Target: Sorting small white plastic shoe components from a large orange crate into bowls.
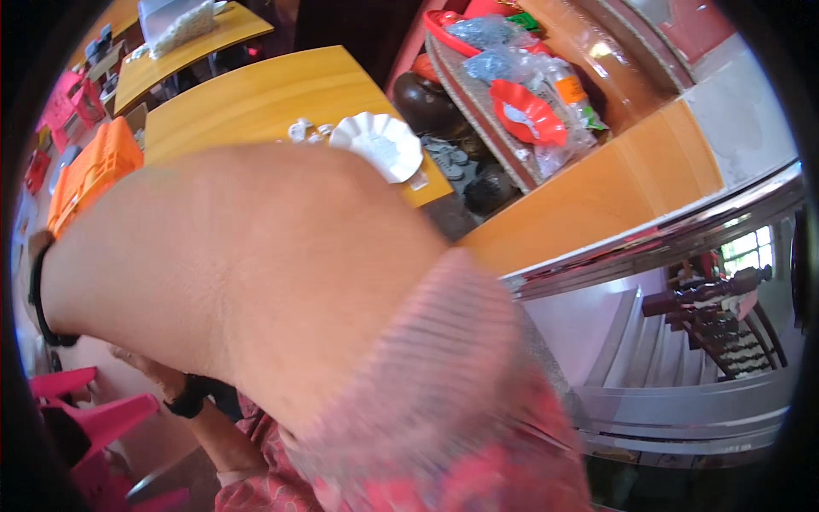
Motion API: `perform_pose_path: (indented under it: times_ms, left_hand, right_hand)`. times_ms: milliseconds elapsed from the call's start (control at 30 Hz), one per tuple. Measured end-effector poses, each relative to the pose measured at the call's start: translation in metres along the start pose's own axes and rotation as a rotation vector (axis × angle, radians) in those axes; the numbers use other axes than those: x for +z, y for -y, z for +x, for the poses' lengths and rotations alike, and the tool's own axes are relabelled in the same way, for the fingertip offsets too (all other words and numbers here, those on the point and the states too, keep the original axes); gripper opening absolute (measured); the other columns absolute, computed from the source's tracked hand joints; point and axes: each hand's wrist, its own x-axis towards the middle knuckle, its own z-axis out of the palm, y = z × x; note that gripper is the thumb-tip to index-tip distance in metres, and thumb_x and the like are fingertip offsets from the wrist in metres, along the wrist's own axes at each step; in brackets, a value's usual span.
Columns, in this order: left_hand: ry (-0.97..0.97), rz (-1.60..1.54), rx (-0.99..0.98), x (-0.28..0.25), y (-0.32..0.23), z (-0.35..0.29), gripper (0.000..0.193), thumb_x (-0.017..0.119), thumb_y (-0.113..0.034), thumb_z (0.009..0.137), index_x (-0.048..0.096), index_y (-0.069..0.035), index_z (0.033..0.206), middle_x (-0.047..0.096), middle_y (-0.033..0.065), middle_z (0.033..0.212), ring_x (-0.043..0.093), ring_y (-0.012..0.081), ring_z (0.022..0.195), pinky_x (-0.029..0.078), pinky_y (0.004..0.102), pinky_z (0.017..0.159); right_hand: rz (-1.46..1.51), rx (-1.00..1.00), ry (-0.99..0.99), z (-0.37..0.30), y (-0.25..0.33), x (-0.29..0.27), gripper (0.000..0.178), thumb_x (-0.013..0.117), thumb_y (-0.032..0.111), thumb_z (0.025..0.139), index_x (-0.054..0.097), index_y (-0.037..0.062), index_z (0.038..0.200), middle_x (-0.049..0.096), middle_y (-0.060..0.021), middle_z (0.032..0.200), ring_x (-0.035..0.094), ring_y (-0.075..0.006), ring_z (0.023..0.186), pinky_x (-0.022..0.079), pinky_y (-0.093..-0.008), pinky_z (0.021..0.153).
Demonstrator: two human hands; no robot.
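My right arm, in a pink-red sleeve pushed up at the elbow, bends across the middle of the view toward the left. Only a sliver of my right hand (37,243) shows at the far left, past a black wristband (37,299); its fingers are hidden. An orange plastic crate (101,166) is the thing closest to it; whether they touch I cannot tell. Below the forearm, my left hand (158,370) is partly covered, with a dark band (189,396) on its wrist. Its fingers are too hidden to read, and no held thing shows.
A wooden table (256,102) bears a white scalloped dish (375,141) and small white pieces (305,130). Farther back, a clear bin (179,30) holds white pieces. Pink stools (111,422) stand lower left. Plastic bags and a red dish (529,113) lie on a ledge; stairs (653,341) are at right.
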Motion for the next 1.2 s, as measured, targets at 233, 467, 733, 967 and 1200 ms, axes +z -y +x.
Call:
perform_pose_path:
  times_ms: [233, 467, 733, 967, 1200]
  left_hand:
    - [-0.208, -0.042, -0.013, -0.004, -0.033, -0.006, 0.048, 0.058, 0.007, 0.079, 0.051, 0.006, 0.126, 0.059, 0.011, 0.112, 0.057, 0.0191, 0.094, 0.05, 0.0335, 0.082]
    - [-0.207, 0.044, -0.01, -0.002, -0.033, -0.006, 0.023, 0.056, 0.011, 0.073, 0.057, 0.003, 0.095, 0.051, 0.0095, 0.124, 0.054, 0.0148, 0.106, 0.043, 0.0278, 0.095]
    - [-0.235, 0.145, 0.123, 0.007, -0.036, -0.002, 0.02, 0.055, 0.012, 0.068, 0.045, 0.0, 0.08, 0.05, 0.0166, 0.125, 0.051, 0.0221, 0.114, 0.04, 0.0321, 0.101]
    - [-0.205, 0.129, 0.091, 0.005, -0.043, 0.0, 0.017, 0.057, 0.008, 0.071, 0.046, -0.002, 0.08, 0.05, 0.0151, 0.126, 0.048, 0.0208, 0.117, 0.037, 0.0348, 0.105]
    - [-0.237, 0.171, 0.122, 0.006, -0.037, 0.005, 0.018, 0.052, 0.011, 0.068, 0.045, 0.001, 0.08, 0.05, 0.017, 0.124, 0.051, 0.0208, 0.111, 0.042, 0.0313, 0.097]
  right_hand:
    - [-0.129, -0.079, 0.169, -0.175, -0.034, -0.131, 0.017, 0.068, 0.025, 0.074, 0.075, 0.0172, 0.088, 0.069, 0.0004, 0.08, 0.067, -0.0195, 0.078, 0.05, -0.0375, 0.062]
    - [0.308, 0.007, -0.022, -0.134, -0.013, -0.084, 0.015, 0.063, 0.019, 0.08, 0.071, 0.0068, 0.076, 0.07, -0.0185, 0.082, 0.071, -0.0324, 0.075, 0.056, -0.0444, 0.065]
    - [1.045, 0.496, -0.086, -0.231, 0.014, 0.017, 0.046, 0.071, 0.028, 0.083, 0.061, -0.005, 0.114, 0.064, -0.0218, 0.088, 0.064, -0.0442, 0.075, 0.053, -0.0494, 0.07]
    - [0.965, 0.585, -0.178, -0.24, 0.047, 0.042, 0.065, 0.082, 0.02, 0.076, 0.054, -0.0038, 0.13, 0.059, -0.0157, 0.105, 0.064, -0.021, 0.07, 0.054, -0.0343, 0.067]
    - [1.466, 0.727, -0.257, -0.246, 0.026, 0.064, 0.035, 0.071, 0.002, 0.085, 0.065, -0.002, 0.119, 0.061, -0.0076, 0.103, 0.062, -0.009, 0.075, 0.052, -0.0238, 0.067]
